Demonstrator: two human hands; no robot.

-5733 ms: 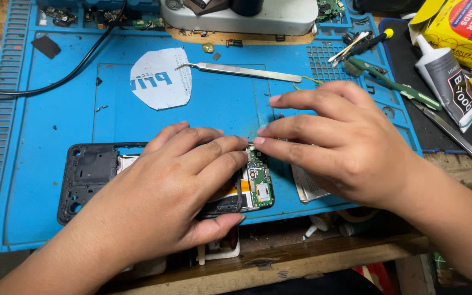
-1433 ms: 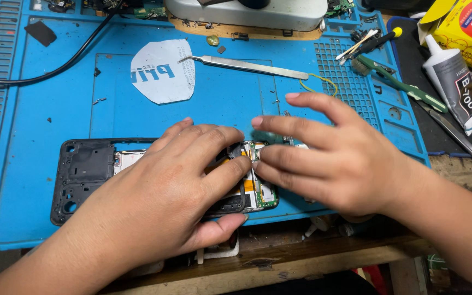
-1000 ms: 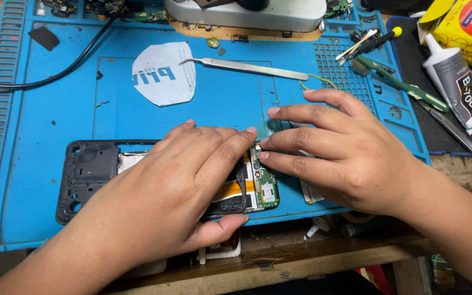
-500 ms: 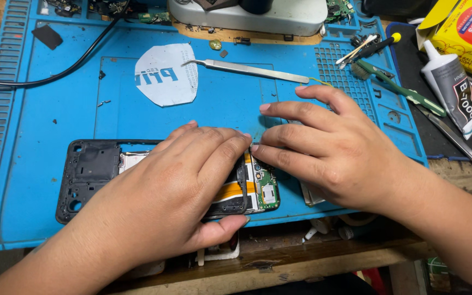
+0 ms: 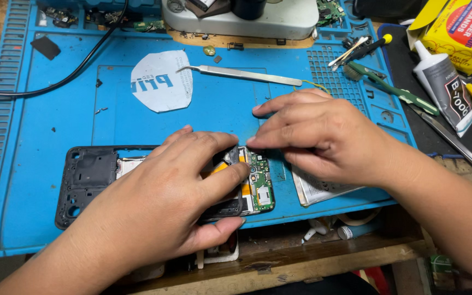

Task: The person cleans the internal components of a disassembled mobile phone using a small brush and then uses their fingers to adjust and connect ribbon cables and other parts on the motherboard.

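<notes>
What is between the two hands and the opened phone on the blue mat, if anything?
Nothing visible. The left hand lies directly on the opened phone, covering its middle. The fingertips of the right hand reach its green circuit board. The tweezers lie apart, farther back on the blue mat.

An electronics repair workshop: blue repair mat [image 5: 45,164], tweezers [image 5: 241,74], screwdrivers [image 5: 391,87], glue tube [image 5: 443,87] crowd the bench.
</notes>
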